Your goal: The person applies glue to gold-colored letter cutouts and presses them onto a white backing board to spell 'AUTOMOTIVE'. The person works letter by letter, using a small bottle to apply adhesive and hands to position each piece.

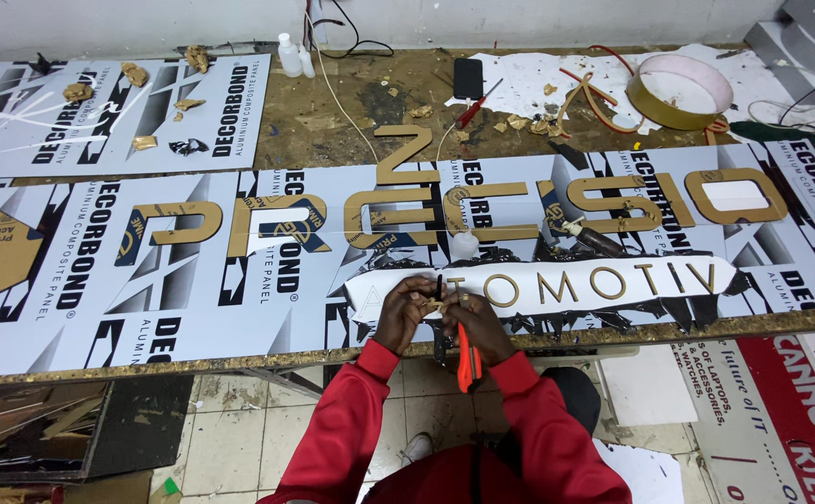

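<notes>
My left hand [402, 312] pinches a small gold letter piece [431, 302] against a white strip [557, 280] at the front of the bench. My right hand [474, 323] grips an orange-handled utility knife [466, 362], its handle pointing toward me and its tip at the small piece. Both sleeves are red. Along the white strip to the right stands a row of small gold letters [603, 282]. Behind them, large gold letters [482, 210] lie across printed composite panels [193, 271].
A gold and white ring-shaped channel letter [683, 91], a screwdriver [478, 103], a dark phone [468, 78], a small white bottle [288, 54] and scraps lie at the back of the bench. Another panel [109, 112] sits back left. Printed sheets [780, 411] lie on the tiled floor right.
</notes>
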